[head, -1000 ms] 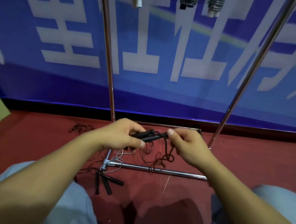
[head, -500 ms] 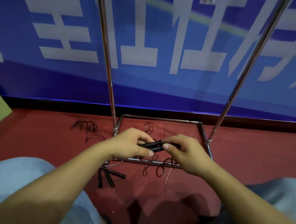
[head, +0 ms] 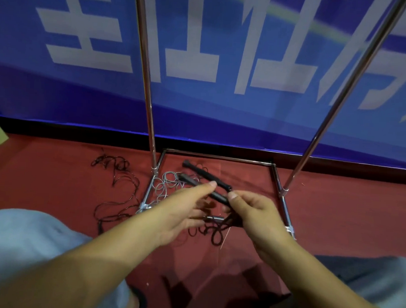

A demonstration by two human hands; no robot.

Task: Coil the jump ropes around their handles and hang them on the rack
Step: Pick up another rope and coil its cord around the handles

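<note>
Two black jump-rope handles (head: 204, 178) lie side by side in the air and point away to the upper left. My right hand (head: 253, 212) pinches their near ends between thumb and fingers. The dark rope (head: 215, 234) hangs from them in loose loops down to the red floor. My left hand (head: 186, 208) is blurred and has its fingers stretched out, and its fingertip is at the handles without gripping them. The chrome rack's two uprights (head: 146, 77) rise in front of me, and its base frame (head: 221, 157) rests on the floor under my hands.
A silver-grey rope (head: 168, 185) lies tangled at the base's left corner. Another dark rope (head: 116, 169) sprawls on the floor further left. A blue banner wall (head: 224, 112) stands close behind the rack. My knees fill the lower corners.
My left hand has let go of the handles and opened. Only the right hand holds them now, and they stick out to the upper left. The view has tipped down.
</note>
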